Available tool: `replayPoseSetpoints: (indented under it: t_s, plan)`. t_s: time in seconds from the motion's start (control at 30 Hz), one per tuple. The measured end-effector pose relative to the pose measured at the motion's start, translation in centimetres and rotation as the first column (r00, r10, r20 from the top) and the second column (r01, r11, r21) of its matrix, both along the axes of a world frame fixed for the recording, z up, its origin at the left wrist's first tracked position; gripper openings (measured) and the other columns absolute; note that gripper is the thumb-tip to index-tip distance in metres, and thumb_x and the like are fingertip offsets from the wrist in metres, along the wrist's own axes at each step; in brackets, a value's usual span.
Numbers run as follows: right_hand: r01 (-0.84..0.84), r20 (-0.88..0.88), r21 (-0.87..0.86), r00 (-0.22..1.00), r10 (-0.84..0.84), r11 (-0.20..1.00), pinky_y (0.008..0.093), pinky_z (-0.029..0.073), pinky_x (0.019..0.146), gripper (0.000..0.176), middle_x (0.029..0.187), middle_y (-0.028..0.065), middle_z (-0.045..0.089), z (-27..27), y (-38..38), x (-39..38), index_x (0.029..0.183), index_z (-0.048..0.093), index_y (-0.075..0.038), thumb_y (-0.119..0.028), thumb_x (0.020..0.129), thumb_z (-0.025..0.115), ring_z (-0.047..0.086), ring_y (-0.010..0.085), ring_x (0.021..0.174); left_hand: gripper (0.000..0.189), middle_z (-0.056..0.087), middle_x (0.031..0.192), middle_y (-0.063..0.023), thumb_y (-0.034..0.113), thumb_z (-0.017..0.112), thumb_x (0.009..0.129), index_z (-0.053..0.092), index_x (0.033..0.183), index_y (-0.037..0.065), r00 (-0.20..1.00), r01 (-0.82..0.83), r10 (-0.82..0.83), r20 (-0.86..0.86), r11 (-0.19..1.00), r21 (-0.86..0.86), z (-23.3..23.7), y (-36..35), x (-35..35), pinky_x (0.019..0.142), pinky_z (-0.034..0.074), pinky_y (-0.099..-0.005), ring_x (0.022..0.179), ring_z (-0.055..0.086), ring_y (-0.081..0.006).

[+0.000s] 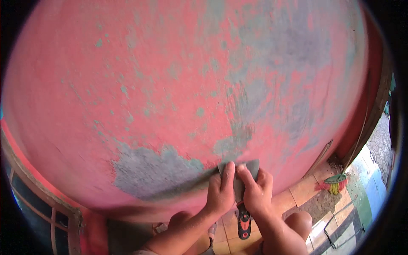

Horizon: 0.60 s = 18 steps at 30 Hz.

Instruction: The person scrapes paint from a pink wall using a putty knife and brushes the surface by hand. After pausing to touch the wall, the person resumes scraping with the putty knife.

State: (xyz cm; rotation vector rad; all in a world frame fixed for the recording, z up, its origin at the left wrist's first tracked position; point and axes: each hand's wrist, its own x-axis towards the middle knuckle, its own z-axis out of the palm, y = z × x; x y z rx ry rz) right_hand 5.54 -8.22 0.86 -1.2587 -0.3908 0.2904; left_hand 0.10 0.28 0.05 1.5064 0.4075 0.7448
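A wide paint scraper [253, 167] with a metal blade and a black and red handle is between my hands, its handle hanging downward. My left hand [221, 191] grips the blade from the left, thumb flat on the metal. On the other side my right hand [257, 193] is closed around the blade, its thumb pressing near the top edge. The blade's upper edge is against the lower part of a pink wall [178, 63]. Above and left of the blade, paint has come off in a large grey patch [153, 172].
A broom head with green, red and yellow parts [335, 183] stands on the tiled floor [293, 197] at the right, near scattered debris. A dark cable [329, 233] lies there too. A framed window or door [46, 212] borders the wall at lower left. My bent knees are below.
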Motion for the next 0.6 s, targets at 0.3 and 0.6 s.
replayPoseSetpoints:
  t_s: [0.3, 0.6]
  plan:
    - [-0.02, -0.061, -0.038, 0.998, 0.017, 0.999, 0.0258, 0.045, 0.054, 0.026, 0.073, 0.0012, 0.063, 1.5, -0.1, -0.1, 0.084, 0.066, 0.003, -0.021, 0.094, 0.068, 0.055, 0.0064, 0.063, 0.046, 0.063, 0.082, 0.0008, 0.034, 0.043, 0.108, 0.066, 0.089, -0.001, 0.999, 0.041, -0.041, -0.026, 0.999, -0.01, 0.9, 0.1, -0.5, 0.07, 0.046, -0.027, 0.08, 0.054, -0.0058]
    - [-0.048, -0.056, -0.052, 0.997, 0.045, 0.997, 0.0256, 0.046, 0.06, 0.023, 0.076, 0.0015, 0.066, 1.4, -0.2, -0.3, 0.089, 0.068, 0.003, -0.019, 0.094, 0.067, 0.054, 0.0065, 0.068, 0.046, 0.057, 0.072, 0.0026, 0.034, 0.044, 0.108, 0.062, 0.083, 0.0, 0.998, 0.053, -0.054, -0.012, 0.994, -0.098, 0.3, 0.4, -0.6, 0.058, 0.044, -0.0265, 0.071, 0.052, -0.0038]
